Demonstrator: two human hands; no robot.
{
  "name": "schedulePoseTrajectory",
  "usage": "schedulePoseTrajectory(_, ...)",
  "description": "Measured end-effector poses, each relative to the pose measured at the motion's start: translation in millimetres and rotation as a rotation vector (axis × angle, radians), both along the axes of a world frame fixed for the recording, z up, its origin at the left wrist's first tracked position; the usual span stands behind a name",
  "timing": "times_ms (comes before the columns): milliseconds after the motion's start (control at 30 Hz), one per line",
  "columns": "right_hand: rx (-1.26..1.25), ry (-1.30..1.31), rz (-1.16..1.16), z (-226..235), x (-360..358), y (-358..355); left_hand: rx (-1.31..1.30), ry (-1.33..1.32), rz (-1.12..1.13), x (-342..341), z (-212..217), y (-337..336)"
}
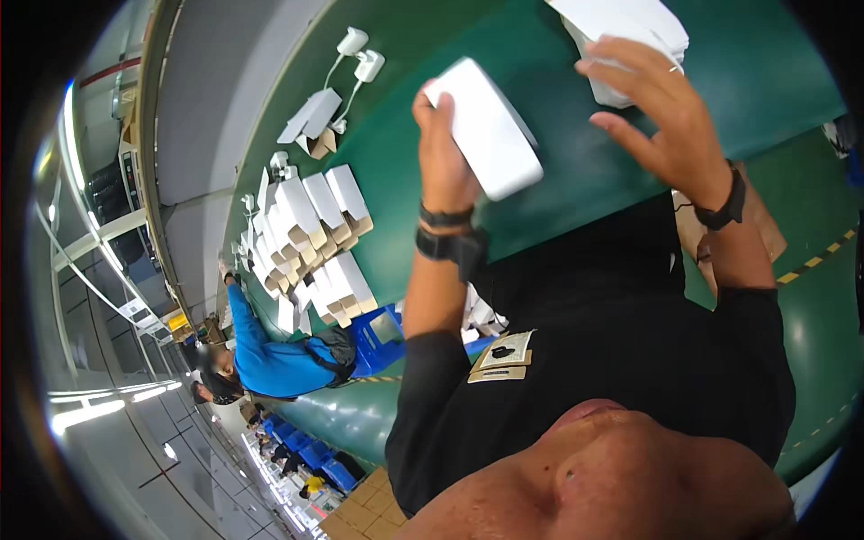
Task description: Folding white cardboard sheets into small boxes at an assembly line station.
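The left hand [443, 148] clamps a flat white box [486, 126] at its lower edge, fingers pinching it upright above the green surface [576, 180]. The right hand [661, 117] hovers beside it, fingers spread and empty, near a stack of white boxes [630, 36], leaving the box's face unobstructed.

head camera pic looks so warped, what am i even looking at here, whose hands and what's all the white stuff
This is one wide fisheye camera worn on a person's head, looking down; that lens bends straight edges. The two bare hands are the wearer's own. The left hand grips a flat white box. The right hand is open, fingers spread, by a white stack. All this sits above a green belt. Further along lie open white cartons and white chargers. A co-worker in blue reaches toward the cartons.
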State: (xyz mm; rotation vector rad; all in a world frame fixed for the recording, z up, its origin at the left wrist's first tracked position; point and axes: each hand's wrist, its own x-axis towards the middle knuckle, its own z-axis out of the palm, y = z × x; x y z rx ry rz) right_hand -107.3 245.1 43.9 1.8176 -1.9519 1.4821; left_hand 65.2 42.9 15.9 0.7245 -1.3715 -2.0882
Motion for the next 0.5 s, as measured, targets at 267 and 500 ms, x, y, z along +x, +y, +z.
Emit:
schedulePoseTrajectory(267, 0.346, 0.426, -0.255, 8.2, -51.2, 24.3, 0.001, -0.039, 0.256, -83.3, -44.0, -182.2)
schedulePoseTrajectory(500, 0.421, 0.282, -0.07, 14.7, -71.2, 29.0, 0.094, 0.037, 0.425, -46.1, -56.2, -147.6)
